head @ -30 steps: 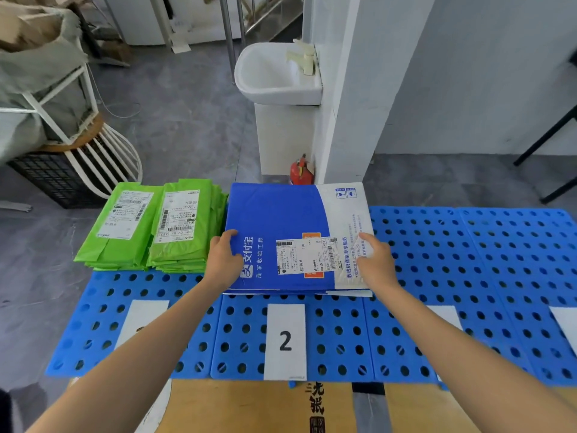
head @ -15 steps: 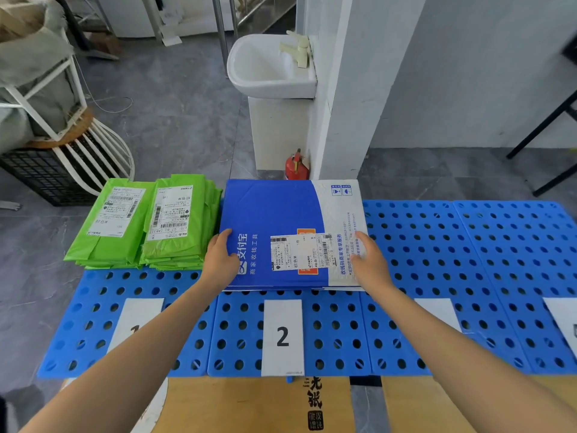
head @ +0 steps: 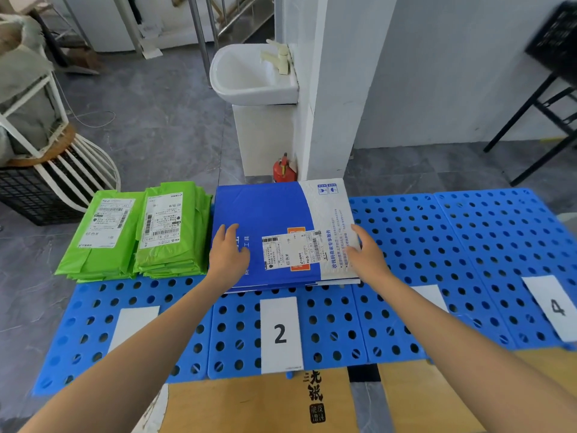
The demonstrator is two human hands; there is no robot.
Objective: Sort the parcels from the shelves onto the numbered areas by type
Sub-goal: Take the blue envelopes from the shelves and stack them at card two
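Observation:
A blue and white flat parcel with a shipping label lies on top of a small stack, on the blue perforated panel behind the card marked 2. My left hand rests flat on the parcel's left part, fingers straight. My right hand lies on its right white edge with relaxed fingers. Two stacks of green bagged parcels sit to the left, on area 1.
Further blue panels stretch to the right, with a card marked 4. Behind stand a white sink, a red extinguisher, a white pillar and a black crate. Brown cardboard lies at the near edge.
My hands have loosened from the parcel's sides and now lie on top of it. The view has shifted a little; the parcel stays in place.

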